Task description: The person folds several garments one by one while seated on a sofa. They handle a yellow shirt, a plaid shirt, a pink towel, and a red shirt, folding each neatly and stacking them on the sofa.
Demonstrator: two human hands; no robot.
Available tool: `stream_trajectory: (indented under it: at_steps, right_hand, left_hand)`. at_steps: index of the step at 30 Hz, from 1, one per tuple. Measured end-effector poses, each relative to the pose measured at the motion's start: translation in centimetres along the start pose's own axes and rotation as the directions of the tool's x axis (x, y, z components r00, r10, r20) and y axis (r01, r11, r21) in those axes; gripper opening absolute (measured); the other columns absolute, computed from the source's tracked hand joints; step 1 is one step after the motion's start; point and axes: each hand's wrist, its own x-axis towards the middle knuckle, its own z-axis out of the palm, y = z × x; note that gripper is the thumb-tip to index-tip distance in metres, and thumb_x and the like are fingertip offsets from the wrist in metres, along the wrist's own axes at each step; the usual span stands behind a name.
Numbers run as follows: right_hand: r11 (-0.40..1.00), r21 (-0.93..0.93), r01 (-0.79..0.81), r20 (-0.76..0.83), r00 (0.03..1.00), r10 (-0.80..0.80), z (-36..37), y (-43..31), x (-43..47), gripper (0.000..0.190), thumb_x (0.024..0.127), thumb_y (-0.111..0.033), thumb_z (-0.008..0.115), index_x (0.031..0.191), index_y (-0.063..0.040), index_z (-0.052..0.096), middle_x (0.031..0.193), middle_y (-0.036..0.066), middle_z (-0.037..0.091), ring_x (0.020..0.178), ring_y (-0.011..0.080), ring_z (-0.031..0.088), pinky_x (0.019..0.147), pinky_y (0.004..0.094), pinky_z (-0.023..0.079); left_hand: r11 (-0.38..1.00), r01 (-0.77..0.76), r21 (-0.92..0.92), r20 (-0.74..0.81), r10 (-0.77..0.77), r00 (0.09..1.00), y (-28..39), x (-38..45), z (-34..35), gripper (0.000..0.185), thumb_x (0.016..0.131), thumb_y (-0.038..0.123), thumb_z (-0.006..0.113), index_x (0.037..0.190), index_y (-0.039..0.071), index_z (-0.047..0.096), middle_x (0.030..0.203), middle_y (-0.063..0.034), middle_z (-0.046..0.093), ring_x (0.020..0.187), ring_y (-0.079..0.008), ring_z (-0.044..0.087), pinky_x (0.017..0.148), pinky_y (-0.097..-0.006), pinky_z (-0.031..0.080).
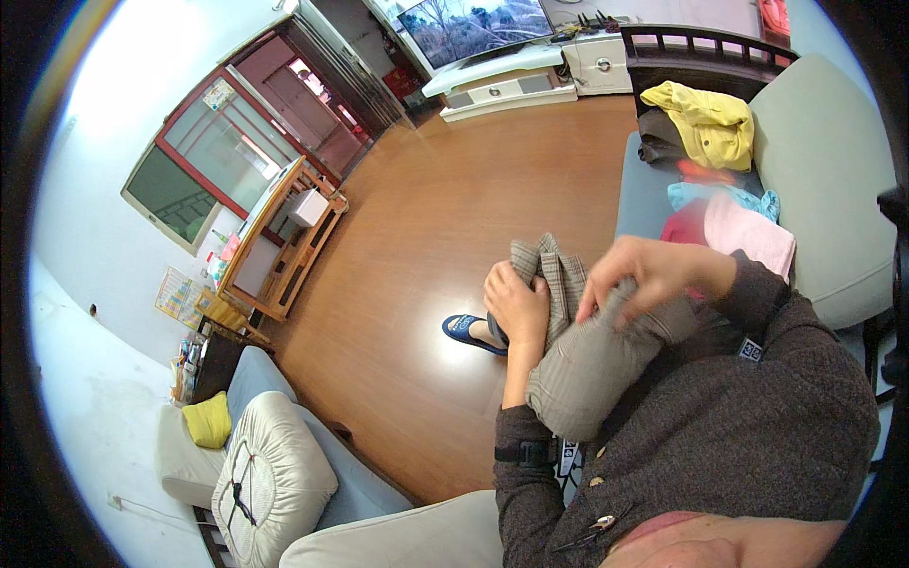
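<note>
A grey-brown striped or checked cloth garment [589, 376] lies bunched across my lap. My left hand [518, 298] is closed around a gathered fold of it, near the knee. To the right, my right hand [639, 277], slightly blurred, has its fingers bent onto another part of the same garment; whether it pinches the cloth is not plain. The garment's lower part hangs over my left forearm. Folded and loose clothes lie on the sofa beside me: a yellow garment [703, 121], a light blue one [760, 202] and a pink one [753, 231].
Sofa back cushions [824, 170] stand on the right. At lower left is another sofa with a cream round-based cushion [277, 483] and a yellow pillow [208, 420]. A wooden table [284, 234] stands by the left wall, a television [476, 28] on a white cabinet ahead. My slippered foot rests on the wooden floor.
</note>
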Motion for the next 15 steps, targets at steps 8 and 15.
stream_trajectory:
  at_steps: [8, 15]
  right_hand:
    - [0.849, 0.326, -0.415, -0.334, 0.789, 0.515, -2.4, 14.0, 1.5, 0.034, 0.085, -0.03, 0.078, 0.104, -0.003, 0.072, 0.091, 0.001, 0.07, 0.086, 0.0112, 0.062, 0.08, 0.028, 0.048]
    - [0.817, 0.166, -0.552, -0.275, 0.77, 0.576, -3.7, 16.1, 1.5, 0.054, 0.089, -0.042, 0.071, 0.122, 0.0, 0.066, 0.112, 0.01, 0.07, 0.107, 0.0189, 0.063, 0.096, 0.0324, 0.046]
  left_hand:
    - [0.441, 0.541, -0.716, 0.541, -0.139, 0.829, -5.5, -0.4, -0.9, 0.04, 0.101, 0.032, 0.054, 0.119, -0.003, 0.061, 0.112, -0.0137, 0.068, 0.1, -0.0239, 0.064, 0.088, -0.0397, 0.05]
    - [0.264, 0.49, -0.831, 0.542, 0.177, 0.822, -2.6, -2.4, -8.3, 0.085, 0.089, 0.048, 0.066, 0.15, -0.002, 0.032, 0.145, -0.0224, 0.046, 0.131, -0.0311, 0.048, 0.109, -0.0416, 0.038]
